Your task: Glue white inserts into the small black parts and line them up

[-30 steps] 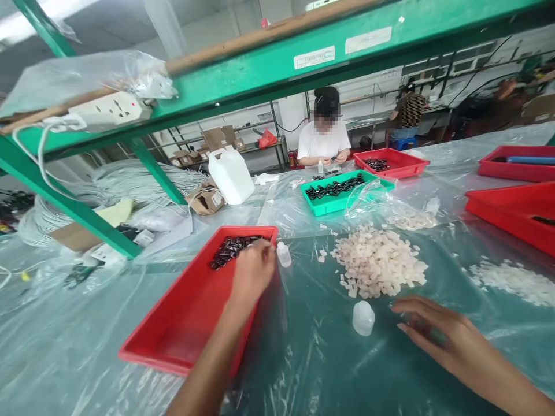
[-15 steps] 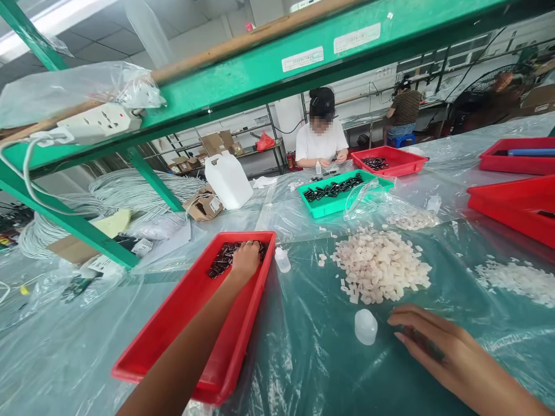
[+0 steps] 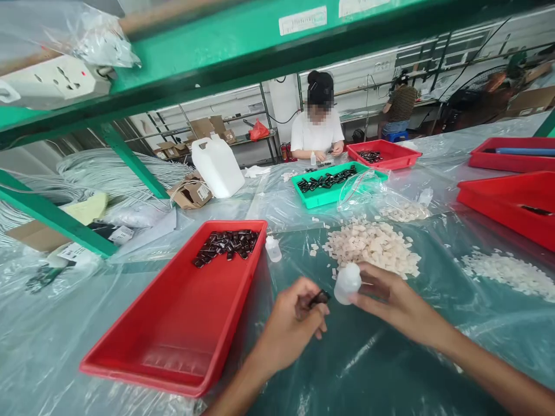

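Observation:
Between its thumb and fingers my left hand point(image 3: 291, 323) pinches a small black plastic part point(image 3: 319, 298), held above the plastic-covered table. Just to the right, my right hand point(image 3: 396, 297) grips a small translucent white bottle point(image 3: 347, 283) by its side. A gap separates the bottle from the black part. Behind the right hand lies a heap of small whitish pieces point(image 3: 373, 245). On the left, the long red tray point(image 3: 173, 323) holds many dark glossy parts point(image 3: 225, 245) at its far end. A second small bottle point(image 3: 273, 249) stands beside that tray's right wall.
A green tray point(image 3: 323, 199) of black parts stands farther back, with a red tray point(image 3: 399, 159) behind it. More red trays point(image 3: 498, 196) and white pieces point(image 3: 511, 274) lie on the right. A co-worker point(image 3: 318, 127) sits opposite. A green shelf beam point(image 3: 208, 63) crosses overhead.
My left hand has come out of the red tray to the right with a black part. My right hand has taken hold of the white bottle and lifted it off the table.

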Demonstrator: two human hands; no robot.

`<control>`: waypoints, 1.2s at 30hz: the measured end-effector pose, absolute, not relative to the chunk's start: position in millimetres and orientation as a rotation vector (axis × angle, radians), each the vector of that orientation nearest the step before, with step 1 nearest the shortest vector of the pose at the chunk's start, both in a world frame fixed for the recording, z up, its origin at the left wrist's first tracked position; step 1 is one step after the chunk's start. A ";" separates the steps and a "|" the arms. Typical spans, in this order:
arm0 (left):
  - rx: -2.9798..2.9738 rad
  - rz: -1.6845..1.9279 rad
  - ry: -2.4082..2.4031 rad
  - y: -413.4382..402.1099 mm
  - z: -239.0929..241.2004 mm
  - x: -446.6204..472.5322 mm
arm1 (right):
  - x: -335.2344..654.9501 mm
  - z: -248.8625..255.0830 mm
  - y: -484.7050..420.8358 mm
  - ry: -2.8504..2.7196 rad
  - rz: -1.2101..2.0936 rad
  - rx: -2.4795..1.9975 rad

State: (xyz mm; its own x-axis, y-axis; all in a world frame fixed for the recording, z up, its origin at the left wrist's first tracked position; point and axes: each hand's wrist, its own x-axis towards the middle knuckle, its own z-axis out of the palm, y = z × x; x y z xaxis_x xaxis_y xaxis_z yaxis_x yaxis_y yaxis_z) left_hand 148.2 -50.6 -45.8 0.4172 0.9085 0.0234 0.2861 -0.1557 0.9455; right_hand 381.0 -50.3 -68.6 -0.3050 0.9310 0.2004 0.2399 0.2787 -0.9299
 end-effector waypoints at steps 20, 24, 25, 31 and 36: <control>1.420 0.955 1.044 -49.1 -81.7 144.2 | 389.1 -80.2 -71.1 -2.044 0.479 -1.102; 1.473 1.011 1.002 -48.3 -83.8 143.4 | 390.4 -78.0 -74.8 -2.078 0.417 -1.062; 1.505 1.030 0.994 -48.1 -84.8 142.8 | 391.0 -77.0 -76.0 -2.077 0.377 -1.058; 1.783 1.072 0.950 -50.9 -91.6 137.6 | 395.8 -73.9 -86.2 -2.106 0.081 -1.059; 1.912 1.086 0.896 -51.2 -92.0 138.2 | 401.5 -74.8 -95.6 -2.243 -0.194 -1.093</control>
State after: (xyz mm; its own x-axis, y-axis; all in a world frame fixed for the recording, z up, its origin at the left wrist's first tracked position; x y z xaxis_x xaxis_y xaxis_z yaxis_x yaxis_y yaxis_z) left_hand 138.2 -51.2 -92.0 0.3953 0.8400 0.3717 0.2052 -0.4752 0.8556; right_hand 401.5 -95.6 -74.8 -0.4592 0.6593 0.5954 0.7518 0.6455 -0.1349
